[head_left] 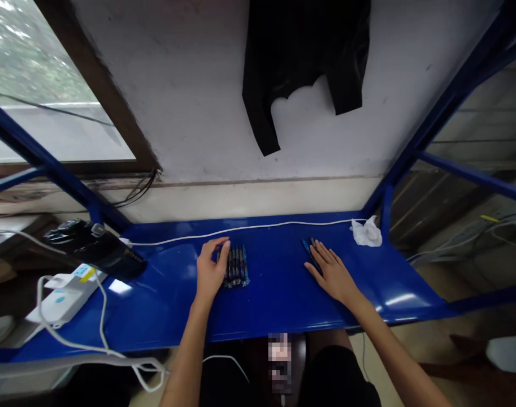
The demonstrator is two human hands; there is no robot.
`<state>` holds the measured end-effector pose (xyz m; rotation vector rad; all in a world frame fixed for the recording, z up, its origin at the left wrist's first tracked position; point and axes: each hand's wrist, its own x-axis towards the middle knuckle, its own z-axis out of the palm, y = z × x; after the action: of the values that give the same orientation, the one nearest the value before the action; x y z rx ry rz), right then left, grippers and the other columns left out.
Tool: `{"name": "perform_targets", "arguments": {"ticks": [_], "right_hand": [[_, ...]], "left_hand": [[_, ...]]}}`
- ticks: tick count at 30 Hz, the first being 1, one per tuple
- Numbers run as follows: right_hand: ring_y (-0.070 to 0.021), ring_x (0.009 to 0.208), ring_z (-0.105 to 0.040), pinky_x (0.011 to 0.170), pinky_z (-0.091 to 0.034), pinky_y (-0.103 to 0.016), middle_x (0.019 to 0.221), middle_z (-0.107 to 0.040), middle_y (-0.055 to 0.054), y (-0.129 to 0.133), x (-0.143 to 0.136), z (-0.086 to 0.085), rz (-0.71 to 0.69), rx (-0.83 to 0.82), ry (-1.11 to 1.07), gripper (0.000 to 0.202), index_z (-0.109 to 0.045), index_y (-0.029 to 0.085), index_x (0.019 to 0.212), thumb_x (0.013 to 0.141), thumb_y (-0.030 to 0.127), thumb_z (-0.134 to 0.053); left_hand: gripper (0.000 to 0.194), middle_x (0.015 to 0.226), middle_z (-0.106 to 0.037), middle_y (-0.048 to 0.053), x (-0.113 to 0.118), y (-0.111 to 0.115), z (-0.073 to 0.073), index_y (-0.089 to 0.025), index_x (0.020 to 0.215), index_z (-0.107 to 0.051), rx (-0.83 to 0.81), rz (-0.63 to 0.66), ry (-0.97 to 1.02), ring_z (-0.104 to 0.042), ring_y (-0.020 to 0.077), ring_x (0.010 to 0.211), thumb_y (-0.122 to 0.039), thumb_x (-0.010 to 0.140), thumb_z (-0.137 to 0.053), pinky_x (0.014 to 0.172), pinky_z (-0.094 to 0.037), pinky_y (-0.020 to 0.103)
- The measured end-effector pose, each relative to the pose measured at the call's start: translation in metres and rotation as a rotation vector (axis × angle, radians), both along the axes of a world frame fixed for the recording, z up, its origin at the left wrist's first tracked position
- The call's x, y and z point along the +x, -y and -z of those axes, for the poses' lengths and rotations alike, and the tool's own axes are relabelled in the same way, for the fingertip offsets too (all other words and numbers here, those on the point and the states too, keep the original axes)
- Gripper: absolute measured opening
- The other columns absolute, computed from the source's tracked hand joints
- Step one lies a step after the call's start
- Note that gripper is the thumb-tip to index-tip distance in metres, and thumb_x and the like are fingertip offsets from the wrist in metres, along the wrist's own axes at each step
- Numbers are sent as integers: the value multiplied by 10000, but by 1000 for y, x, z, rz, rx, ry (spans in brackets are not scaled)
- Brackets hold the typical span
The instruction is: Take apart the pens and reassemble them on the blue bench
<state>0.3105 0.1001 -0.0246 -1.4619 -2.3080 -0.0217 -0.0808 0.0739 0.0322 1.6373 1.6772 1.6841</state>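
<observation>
Several dark pens (237, 267) lie side by side in a neat row on the blue table (278, 282); the rightmost has blue parts. My left hand (211, 268) rests at the row's left edge, fingers curved and thumb apart from the index finger. It partly covers the leftmost pens, and whether it touches them I cannot tell. Farther right, my right hand (334, 277) lies flat with its fingers stretched forward. Beside and partly beneath it are a blue pen (306, 245) and a dark one, mostly hidden by the fingers.
A black bottle-like object (94, 246) lies at the left beside a white power strip (65, 299) with loose cables. Along the back edge runs a white cord (241, 228). Crumpled white tissue (367, 232) sits at the back right. Blue frame posts (387, 209) flank the table.
</observation>
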Motion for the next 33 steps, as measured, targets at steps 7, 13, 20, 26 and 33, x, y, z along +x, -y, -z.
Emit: {"name": "perform_targets", "arguments": {"ticks": [7, 13, 20, 26, 33], "right_hand": [[-288, 1618, -430, 1308, -403, -545, 1752, -406, -152, 14, -22, 3, -63, 36, -8, 601, -304, 212, 1760, 1177, 359, -322], [-264, 1603, -456, 1291, -435, -530, 1742, -437, -129, 17, -25, -2, -70, 34, -39, 598, -280, 240, 1766, 1178, 345, -318], [-268, 1594, -472, 1296, -434, -534, 1715, -479, -134, 16, -23, -3, -56, 28, -36, 598, -321, 211, 1753, 1176, 364, -345], [-263, 1588, -480, 1303, -428, -525, 1719, -473, -129, 18, -22, -1, -62, 34, -16, 615, -297, 211, 1760, 1172, 376, -376], [-261, 1589, -480, 1300, -436, -526, 1723, -469, -115, 20, -23, -7, -78, 24, -28, 623, -268, 234, 1770, 1166, 341, -378]], "left_hand": [[387, 1235, -776, 121, -33, 34, 41, -245, 1240, -739, -163, -50, -68, -733, 340, 1174, -548, 1010, -669, 1051, -570, 504], [307, 1176, -735, 116, -28, 31, 39, -238, 1164, -754, -182, -20, -181, -744, 318, 1034, -469, 988, -654, 965, -603, 500], [285, 1111, -728, 117, -25, 30, 38, -221, 1122, -733, -198, -117, -264, -710, 289, 890, -426, 969, -607, 852, -590, 452], [303, 989, -740, 81, -26, 30, 41, -202, 1145, -723, -295, -184, -301, -675, 268, 868, -360, 917, -602, 836, -549, 402], [290, 928, -746, 62, -22, 33, 35, -209, 1086, -758, -392, -231, -299, -688, 272, 874, -363, 867, -648, 829, -525, 392]]}}
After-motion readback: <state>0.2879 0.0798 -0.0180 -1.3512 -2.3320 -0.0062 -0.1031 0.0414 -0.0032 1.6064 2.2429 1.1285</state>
